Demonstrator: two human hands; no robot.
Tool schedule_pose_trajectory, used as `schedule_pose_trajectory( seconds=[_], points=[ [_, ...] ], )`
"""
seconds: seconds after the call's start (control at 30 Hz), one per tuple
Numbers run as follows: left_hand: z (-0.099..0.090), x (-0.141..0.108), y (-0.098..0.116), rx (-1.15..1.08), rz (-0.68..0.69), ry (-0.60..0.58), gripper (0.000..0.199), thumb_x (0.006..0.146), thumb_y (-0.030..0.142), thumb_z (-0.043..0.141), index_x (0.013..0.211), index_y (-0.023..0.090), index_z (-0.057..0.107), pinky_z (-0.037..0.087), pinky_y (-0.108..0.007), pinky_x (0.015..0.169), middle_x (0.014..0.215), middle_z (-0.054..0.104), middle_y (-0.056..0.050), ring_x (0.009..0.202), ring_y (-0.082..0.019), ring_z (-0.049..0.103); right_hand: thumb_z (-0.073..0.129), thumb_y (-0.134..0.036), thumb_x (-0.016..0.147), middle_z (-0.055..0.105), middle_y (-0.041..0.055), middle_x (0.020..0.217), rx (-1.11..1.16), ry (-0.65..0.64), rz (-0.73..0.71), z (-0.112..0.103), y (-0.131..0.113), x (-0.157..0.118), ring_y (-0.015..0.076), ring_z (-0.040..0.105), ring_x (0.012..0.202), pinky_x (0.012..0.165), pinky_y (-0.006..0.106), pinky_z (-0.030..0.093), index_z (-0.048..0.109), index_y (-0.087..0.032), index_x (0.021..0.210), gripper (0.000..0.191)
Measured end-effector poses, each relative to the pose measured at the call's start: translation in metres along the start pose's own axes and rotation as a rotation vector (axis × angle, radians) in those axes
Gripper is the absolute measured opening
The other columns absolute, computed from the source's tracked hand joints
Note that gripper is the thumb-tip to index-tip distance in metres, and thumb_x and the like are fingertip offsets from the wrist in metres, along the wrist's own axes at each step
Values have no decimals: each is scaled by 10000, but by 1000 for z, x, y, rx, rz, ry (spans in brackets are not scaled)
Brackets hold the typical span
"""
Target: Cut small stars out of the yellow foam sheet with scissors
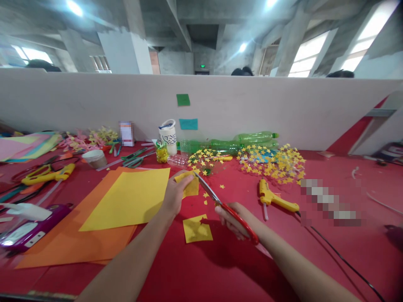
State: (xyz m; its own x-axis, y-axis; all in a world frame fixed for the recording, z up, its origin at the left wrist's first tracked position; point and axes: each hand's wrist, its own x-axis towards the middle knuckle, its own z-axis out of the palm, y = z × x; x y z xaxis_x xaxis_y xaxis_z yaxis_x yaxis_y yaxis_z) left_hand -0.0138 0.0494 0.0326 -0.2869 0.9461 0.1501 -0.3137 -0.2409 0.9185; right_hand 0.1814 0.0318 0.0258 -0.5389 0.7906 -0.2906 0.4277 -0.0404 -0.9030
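Note:
My left hand (174,193) pinches a small piece of yellow paper (190,189) above the red table. In my right hand (239,219) is a pair of scissors (233,212) with red handles, its blade tips at the upper edge of that paper. Below, on the table, lies a yellow paper scrap (197,231) with a star-shaped cutout at its top. Tiny yellow star pieces (205,195) are scattered between the hands. Left of my left hand, a large yellow sheet (129,199) rests on orange sheets (72,239).
Yellow paper stars (277,163) pile up at the back right, by green plastic bottles (226,144). A yellow glue gun (277,198) with a black cord lies right. A purple power strip (34,228) and another yellow glue gun (50,174) are left. A white partition (126,98) stands behind.

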Motion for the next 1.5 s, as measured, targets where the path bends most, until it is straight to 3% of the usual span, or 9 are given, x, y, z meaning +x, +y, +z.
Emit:
schedule_pose_trajectory(
  seconds=[0.17,0.53,0.7,0.87,1.03,1.13,1.23,1.33,1.5],
  points=[
    [-1,0,-2,-15,-14,-16,166,638,247,657,764,158,596,466,-233,556,654,623,19,573,-122,585,395,-609,761,328,-80,313,-6,3,-1,1,1,0,48,329,234,265,145,264,440,-162,588,482],
    [-4,1,-1,-4,-17,-64,140,656,239,647,765,162,605,455,-223,565,657,620,22,590,-117,580,487,-545,743,325,-89,321,22,-22,19,-4,-2,-1,55,318,227,250,162,285,445,-166,593,410],
    [-7,5,5,-19,-99,-82,149,642,252,654,746,152,615,446,-210,548,650,627,14,576,-113,574,455,-577,752,327,-90,324,37,-40,-2,-7,0,-2,50,311,229,254,161,278,452,-164,605,438],
    [-11,11,-1,-142,-197,-39,203,717,326,532,813,169,616,448,-234,505,687,648,-15,554,-129,578,358,-586,802,298,-101,329,216,-51,-118,-5,7,0,40,283,237,278,152,301,437,-173,628,455],
    [-2,-1,-4,207,-199,-305,171,643,251,625,754,121,629,407,-226,489,587,615,-43,503,-126,548,344,-571,814,308,-102,350,314,-71,-183,-5,8,1,43,293,237,278,154,303,433,-171,643,444],
    [5,-14,2,249,-163,-494,170,694,295,603,745,135,628,419,-248,564,601,599,-35,551,-127,537,363,-562,810,327,-97,324,258,-18,-165,-5,6,1,51,302,231,268,157,290,430,-173,636,432],
    [8,-19,7,253,-102,-389,246,747,353,538,668,135,620,426,-264,580,588,590,-40,550,-134,532,414,-564,784,318,-100,306,186,15,-113,-4,2,0,49,302,230,265,153,270,424,-175,625,421],
    [8,-16,9,168,-55,-229,254,754,362,521,737,128,616,431,-271,539,616,605,-48,526,-141,546,470,-544,764,300,-109,316,153,18,-80,-3,-3,-3,37,284,232,273,150,261,424,-173,618,402],
    [6,-7,10,44,-3,-113,185,699,298,598,781,135,566,389,-228,439,575,577,-4,451,-109,515,492,-530,757,303,-105,338,139,8,-65,-2,-6,-3,32,261,256,289,157,256,428,-169,627,389]
  ],
)
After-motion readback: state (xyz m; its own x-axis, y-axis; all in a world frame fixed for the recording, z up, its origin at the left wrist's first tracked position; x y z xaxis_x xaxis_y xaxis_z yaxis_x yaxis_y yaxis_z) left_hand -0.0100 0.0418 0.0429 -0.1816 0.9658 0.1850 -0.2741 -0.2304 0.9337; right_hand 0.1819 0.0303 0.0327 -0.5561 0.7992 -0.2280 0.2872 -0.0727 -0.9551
